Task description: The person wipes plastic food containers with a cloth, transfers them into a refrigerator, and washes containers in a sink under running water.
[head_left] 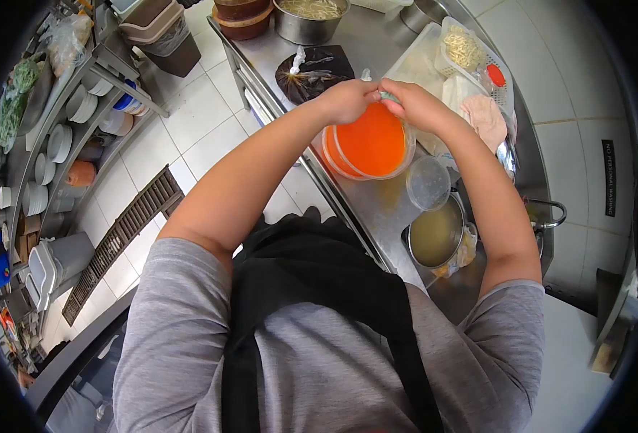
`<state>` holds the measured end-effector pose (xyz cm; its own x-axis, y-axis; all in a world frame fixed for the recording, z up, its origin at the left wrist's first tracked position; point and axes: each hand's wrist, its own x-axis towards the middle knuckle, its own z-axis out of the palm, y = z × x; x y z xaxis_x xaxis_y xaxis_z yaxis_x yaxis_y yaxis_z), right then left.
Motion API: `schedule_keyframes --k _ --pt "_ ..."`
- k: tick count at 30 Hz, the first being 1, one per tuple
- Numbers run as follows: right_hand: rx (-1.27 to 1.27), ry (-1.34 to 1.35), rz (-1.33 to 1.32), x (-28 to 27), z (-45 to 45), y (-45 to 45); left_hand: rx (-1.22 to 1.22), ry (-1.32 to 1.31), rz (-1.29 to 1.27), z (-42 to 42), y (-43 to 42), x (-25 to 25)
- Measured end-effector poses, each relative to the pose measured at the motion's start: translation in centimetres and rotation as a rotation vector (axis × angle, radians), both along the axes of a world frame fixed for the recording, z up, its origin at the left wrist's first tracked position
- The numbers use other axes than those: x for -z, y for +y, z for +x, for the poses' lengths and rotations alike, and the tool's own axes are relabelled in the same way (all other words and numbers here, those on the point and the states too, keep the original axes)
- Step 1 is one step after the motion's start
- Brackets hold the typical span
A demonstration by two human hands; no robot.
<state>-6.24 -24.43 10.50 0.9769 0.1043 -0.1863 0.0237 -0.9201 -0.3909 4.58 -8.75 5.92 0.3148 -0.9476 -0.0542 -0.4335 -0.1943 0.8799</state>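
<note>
Over the far rim of a clear round tub of bright orange liquid (pixel 374 144), my two hands meet with their fingertips together. My left hand (pixel 349 101) is closed in a pinch; whatever lies in its fingers is hidden. My right hand (pixel 418 105) is closed around a small pale green thing (pixel 387 96), too covered to name. Just beyond my left hand sits a black plastic bag (pixel 317 72) tied with a white knot. A clear round lid (pixel 428 183) lies to the right of the tub, beside a pot of cloudy yellowish liquid (pixel 436 237).
Farther back on the steel counter (pixel 384 36) stand a metal pot of pale strips (pixel 310 25) and brown containers (pixel 242 16). A white basket (pixel 510 94) with pale shreds and a pinkish cloth (pixel 486 121) are at right. Shelves of bowls (pixel 59 143) line the left, past a floor drain (pixel 120 242).
</note>
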Motion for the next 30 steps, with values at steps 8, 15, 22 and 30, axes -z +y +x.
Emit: schedule_keyframes --k 8,15,22,30 --pt "0.351 0.000 -0.055 -0.1 -3.9 2.1 -0.234 0.287 -0.059 -1.8 -0.3 2.0" --pt "0.773 -0.107 0.031 2.0 -9.8 5.2 -0.520 0.276 -0.069 -4.0 0.2 1.7" --pt "1.361 -0.275 0.572 3.4 -10.3 11.5 -0.681 0.234 -0.071 -6.1 1.5 1.0" --pt "1.620 -0.692 0.700 9.2 -8.5 16.2 -0.666 0.268 -0.140 -7.0 2.3 2.4"
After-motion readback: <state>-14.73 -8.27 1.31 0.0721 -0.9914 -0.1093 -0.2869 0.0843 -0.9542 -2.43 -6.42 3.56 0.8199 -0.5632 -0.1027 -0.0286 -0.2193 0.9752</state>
